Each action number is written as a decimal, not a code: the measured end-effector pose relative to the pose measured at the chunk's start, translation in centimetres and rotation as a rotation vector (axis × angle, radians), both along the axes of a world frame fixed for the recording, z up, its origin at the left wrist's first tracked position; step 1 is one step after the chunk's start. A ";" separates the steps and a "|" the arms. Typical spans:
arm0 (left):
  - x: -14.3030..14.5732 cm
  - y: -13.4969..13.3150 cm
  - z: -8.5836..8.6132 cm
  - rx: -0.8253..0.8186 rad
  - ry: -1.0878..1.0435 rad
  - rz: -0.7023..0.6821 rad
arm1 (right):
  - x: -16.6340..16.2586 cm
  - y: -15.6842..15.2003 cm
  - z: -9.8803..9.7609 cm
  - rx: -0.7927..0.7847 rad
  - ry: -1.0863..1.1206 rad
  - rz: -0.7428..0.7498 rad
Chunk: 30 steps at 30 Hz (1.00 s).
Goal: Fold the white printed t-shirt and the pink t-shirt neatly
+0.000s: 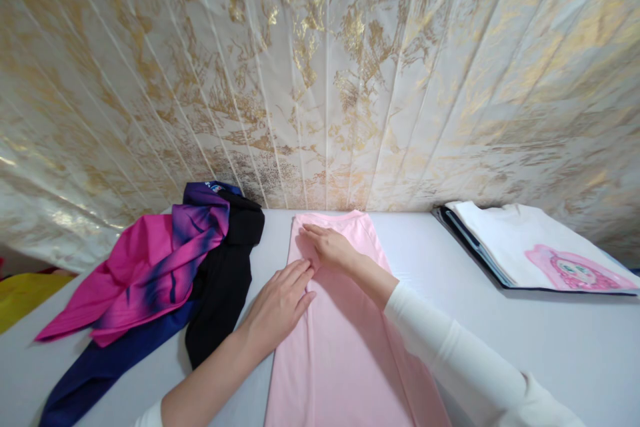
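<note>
A pink garment (360, 347) lies lengthwise on the white table, its sides folded inward into a long strip. Its far edge, with a neckline-like curve, reaches the back of the table. My left hand (283, 297) rests flat on the garment's left side, fingers stretched out. Farther up, my right hand (325, 247) lies on the upper part with its fingers extended to the left. Both hands press on the cloth without gripping it. The near end of the garment runs out of view at the bottom.
On the left sits a loose heap of clothes: a pink and purple garment (145, 267) over a black one (225, 280). A stack of folded shirts (505, 240), a white printed one on top, lies at right. Behind the table (505, 353) hangs a gold-patterned curtain (320, 80).
</note>
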<state>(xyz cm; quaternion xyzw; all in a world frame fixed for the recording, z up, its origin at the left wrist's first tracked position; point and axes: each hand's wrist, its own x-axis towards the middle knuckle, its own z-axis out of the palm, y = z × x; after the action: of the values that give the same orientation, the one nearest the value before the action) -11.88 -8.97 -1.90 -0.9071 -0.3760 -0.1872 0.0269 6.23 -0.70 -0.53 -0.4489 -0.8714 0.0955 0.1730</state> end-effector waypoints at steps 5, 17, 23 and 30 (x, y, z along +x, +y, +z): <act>0.0 -0.2 0.3 -0.018 0.002 0.006 | -0.4 0.4 -0.5 -0.003 -0.102 -0.063; 0.8 0.1 -0.5 -0.011 0.006 0.029 | -2.8 3.1 0.6 0.033 -0.066 -0.088; 1.0 -0.2 0.4 -0.048 0.056 0.037 | 5.6 2.5 1.8 0.051 0.048 -0.229; 6.7 1.0 1.9 -0.073 0.071 -0.108 | 14.1 -2.4 0.1 0.095 0.112 -0.417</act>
<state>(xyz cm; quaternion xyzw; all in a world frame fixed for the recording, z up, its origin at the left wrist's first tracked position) -5.22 -8.01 0.01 -0.9325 -0.3319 -0.1424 -0.0030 20.30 -3.13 -0.41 -0.6049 -0.7521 0.0413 0.2583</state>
